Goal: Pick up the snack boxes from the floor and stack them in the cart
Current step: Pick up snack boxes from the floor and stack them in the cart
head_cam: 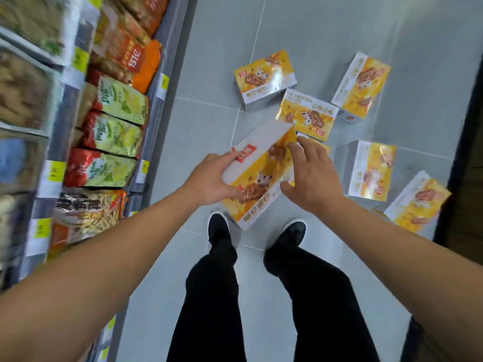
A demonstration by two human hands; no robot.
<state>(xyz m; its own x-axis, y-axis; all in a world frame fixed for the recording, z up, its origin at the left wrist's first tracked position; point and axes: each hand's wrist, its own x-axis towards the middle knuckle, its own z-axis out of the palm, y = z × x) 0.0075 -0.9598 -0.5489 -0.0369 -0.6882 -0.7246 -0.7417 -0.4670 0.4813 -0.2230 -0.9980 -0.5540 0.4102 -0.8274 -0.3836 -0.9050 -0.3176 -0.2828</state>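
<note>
I hold one yellow snack box (257, 176) tilted above the floor, in front of my feet. My left hand (211, 178) grips its left white side, thumb on top and fingers underneath. My right hand (309, 173) clasps its right edge, with the thumb on the printed face and the fingers spread over the far corner. Several more of these boxes lie scattered on the grey tiles: one at the back (264, 77), one at the back right (362, 87), one in the middle (307, 117), and two at the right (371, 171) (415, 202). No cart is visible.
Store shelves (154, 105) packed with snack bags (117, 131) run along the left side. A dark upright edge (465, 142) borders the aisle on the right. My shoes (218, 227) stand on the floor tiles (209, 121) just below the held box.
</note>
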